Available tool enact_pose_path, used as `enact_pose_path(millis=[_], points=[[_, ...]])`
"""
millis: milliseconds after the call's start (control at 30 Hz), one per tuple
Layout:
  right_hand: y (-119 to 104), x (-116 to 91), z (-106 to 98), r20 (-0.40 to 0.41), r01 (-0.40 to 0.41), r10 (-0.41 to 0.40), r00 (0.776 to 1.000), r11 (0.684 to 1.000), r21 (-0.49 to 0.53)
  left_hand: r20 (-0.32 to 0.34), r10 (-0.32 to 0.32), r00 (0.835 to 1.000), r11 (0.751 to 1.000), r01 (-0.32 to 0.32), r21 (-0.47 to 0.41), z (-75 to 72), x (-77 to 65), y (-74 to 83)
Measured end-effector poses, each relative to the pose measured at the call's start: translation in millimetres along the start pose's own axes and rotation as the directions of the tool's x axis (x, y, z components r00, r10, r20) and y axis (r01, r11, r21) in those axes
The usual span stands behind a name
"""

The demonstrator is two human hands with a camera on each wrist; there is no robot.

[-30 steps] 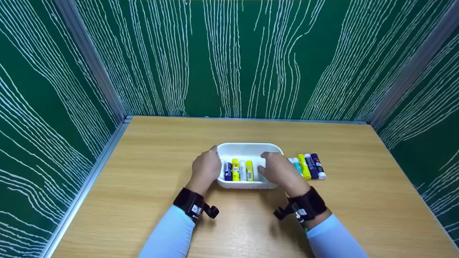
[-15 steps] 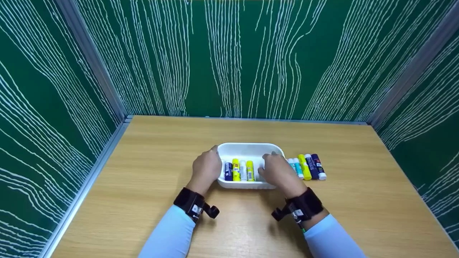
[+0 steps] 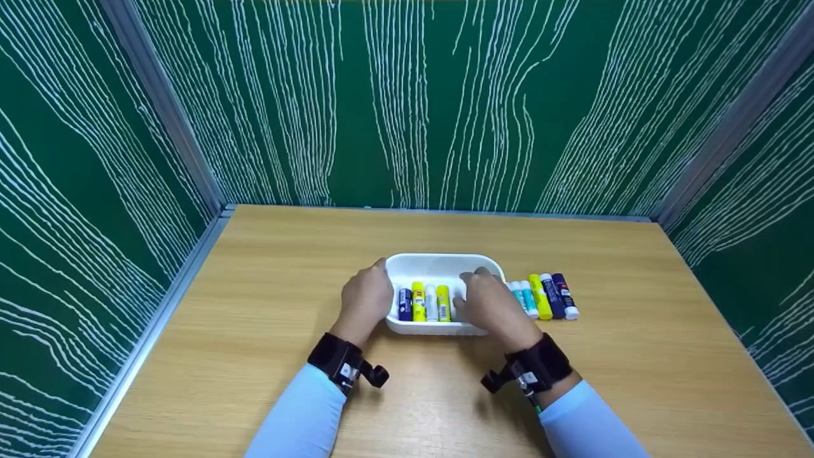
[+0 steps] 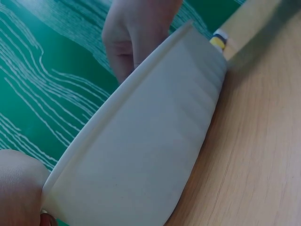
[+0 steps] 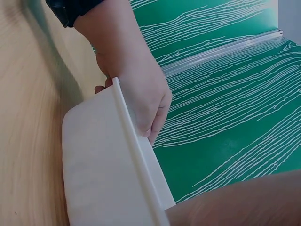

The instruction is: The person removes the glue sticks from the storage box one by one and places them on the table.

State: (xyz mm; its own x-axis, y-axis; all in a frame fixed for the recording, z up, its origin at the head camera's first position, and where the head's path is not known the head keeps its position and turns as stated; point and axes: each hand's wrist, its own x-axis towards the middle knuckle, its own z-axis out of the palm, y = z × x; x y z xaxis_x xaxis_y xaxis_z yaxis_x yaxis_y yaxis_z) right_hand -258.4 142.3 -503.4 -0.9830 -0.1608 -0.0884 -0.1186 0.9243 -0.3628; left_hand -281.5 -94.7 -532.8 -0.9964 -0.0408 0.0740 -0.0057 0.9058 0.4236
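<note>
A white plastic tub (image 3: 432, 329) stands on the table in the head view. My left hand (image 3: 367, 294) grips its left rim; in the right wrist view that hand (image 5: 136, 84) has fingers on both sides of the wall. Several glue sticks lie side by side in the tub: a dark blue one (image 3: 405, 304), a yellow one (image 3: 418, 301), a whitish one (image 3: 432, 303) and another yellow one (image 3: 443, 303). Over the tub's right end, my right hand (image 3: 495, 306) reaches inside, fingers pointing down. Its fingertips are hidden, so whether they hold anything is unclear.
To the right of the tub, more glue sticks lie in a row on the wooden table (image 3: 267, 331), among them a teal one (image 3: 528, 299), a yellow one (image 3: 540, 296) and a dark blue one (image 3: 565, 295). Green walls (image 3: 439, 127) with white streaks enclose the table.
Over the last second my right hand has shifted slightly left within the tub, and more of the teal glue sticks beside it shows. My left hand stays on the rim.
</note>
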Motion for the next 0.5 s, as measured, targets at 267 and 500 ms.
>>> enact_pose_path(millis=[267,500], points=[[4.4,1.8,4.3,0.021,0.024,-0.023,1.0,0.999,-0.038,0.03,-0.018,0.999,1.0,0.018,-0.008,-0.3,0.6,1.4],[4.2,7.5,5.6,0.06,-0.027,0.026,0.998,1.0,0.015,0.034,-0.02,0.999,1.0,0.02,0.003,-0.3,1.2,0.6]])
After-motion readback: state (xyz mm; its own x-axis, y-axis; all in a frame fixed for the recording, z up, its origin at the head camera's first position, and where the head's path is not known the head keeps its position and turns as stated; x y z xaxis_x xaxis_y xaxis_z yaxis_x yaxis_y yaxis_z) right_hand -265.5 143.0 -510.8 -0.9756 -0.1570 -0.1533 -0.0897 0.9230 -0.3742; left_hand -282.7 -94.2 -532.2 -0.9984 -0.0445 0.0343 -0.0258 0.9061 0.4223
